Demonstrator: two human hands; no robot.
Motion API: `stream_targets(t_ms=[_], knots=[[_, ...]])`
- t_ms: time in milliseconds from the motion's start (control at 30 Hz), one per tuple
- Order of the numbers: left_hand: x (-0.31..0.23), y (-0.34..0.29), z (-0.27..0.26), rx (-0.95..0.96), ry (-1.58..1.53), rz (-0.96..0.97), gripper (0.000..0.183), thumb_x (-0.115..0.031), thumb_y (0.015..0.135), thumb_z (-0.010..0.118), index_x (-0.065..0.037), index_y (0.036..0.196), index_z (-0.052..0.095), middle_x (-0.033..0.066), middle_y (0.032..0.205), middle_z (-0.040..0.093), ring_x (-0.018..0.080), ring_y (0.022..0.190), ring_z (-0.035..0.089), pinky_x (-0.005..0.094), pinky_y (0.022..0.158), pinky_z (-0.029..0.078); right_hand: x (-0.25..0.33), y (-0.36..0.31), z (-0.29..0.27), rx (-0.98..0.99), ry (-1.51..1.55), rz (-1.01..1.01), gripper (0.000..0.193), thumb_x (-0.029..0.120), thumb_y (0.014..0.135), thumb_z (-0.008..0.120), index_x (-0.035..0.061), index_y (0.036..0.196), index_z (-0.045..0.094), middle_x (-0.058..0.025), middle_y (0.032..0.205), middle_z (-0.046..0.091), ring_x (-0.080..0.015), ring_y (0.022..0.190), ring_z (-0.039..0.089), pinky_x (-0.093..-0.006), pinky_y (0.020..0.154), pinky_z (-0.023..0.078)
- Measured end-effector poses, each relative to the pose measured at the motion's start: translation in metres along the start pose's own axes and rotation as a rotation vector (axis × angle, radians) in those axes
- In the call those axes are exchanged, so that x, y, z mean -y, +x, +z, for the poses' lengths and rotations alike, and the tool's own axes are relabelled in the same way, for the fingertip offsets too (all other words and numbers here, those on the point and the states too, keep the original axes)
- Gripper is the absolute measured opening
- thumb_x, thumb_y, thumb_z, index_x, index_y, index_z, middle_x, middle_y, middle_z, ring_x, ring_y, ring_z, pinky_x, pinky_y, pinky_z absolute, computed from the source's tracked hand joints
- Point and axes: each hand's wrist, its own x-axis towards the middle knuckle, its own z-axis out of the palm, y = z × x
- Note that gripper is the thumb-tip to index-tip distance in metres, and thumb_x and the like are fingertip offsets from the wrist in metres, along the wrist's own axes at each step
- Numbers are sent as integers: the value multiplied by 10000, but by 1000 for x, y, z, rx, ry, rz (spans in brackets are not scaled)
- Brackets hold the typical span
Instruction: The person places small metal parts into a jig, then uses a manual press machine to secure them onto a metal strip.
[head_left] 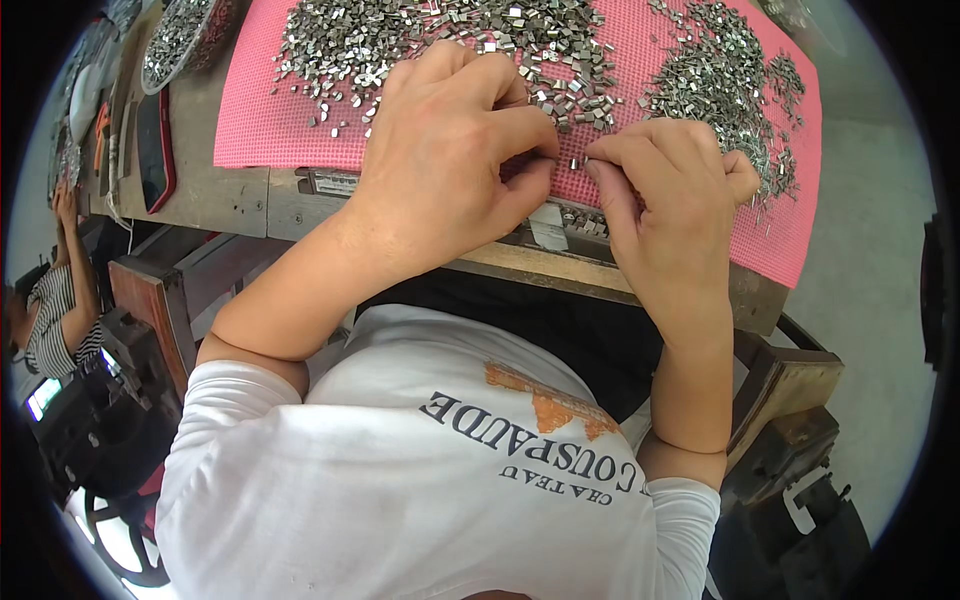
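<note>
Pinching small metal piece [573, 162], both hands

A small white label [547, 228], roughly rectangular and a bit crumpled, sits on the dark strip just below the left hand's [455, 150] fingertips [535, 160], beside the right hand's [665, 190] index finger. Far off to the left of the fingers, down low, a little screen [42, 397] glows pale blue-white on a dark machine.

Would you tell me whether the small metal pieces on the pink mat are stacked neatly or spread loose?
Spread loose: the small metal pieces lie scattered in irregular heaps across the pink mat, none lined up.
</note>
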Motion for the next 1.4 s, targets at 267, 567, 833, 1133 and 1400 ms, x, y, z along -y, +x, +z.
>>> stream_targets(t_ms=[267,567,833,1133,1400], knots=[[0,-2,1,-24,-31,-12,163,-100,685,827,-149,828,765,-11,813,599,224,843,563,364,783,450,5,0,0,-23,32,5,127,103,809,797,145,908,730,35,928,638,-191,981,580,-440,876,288],[4,-3,4,-34,-62,15,190,-72,673,835,-119,848,775,5,826,650,233,854,581,356,804,471,3,4,9,-30,20,-19,132,116,797,800,158,891,717,40,919,630,-185,985,581,-431,885,288],[3,-2,-2,-57,-16,86,165,-49,691,841,-96,836,777,12,841,727,226,866,624,350,810,491,-20,-22,-22,-160,143,138,48,113,908,734,127,941,702,2,930,660,-205,919,611,-388,872,305],[-38,1,11,-3,-176,169,190,-43,683,850,-99,854,789,18,887,753,226,885,663,348,840,498,-13,-65,-35,-81,178,219,27,105,938,682,101,965,681,-12,918,678,-210,867,625,-381,846,322],[-47,-4,36,-78,-104,211,172,-144,672,829,-193,825,766,-78,868,711,166,877,634,358,789,388,-3,-66,-13,-207,18,87,95,92,847,671,120,937,658,8,925,682,-175,856,640,-413,870,331]])
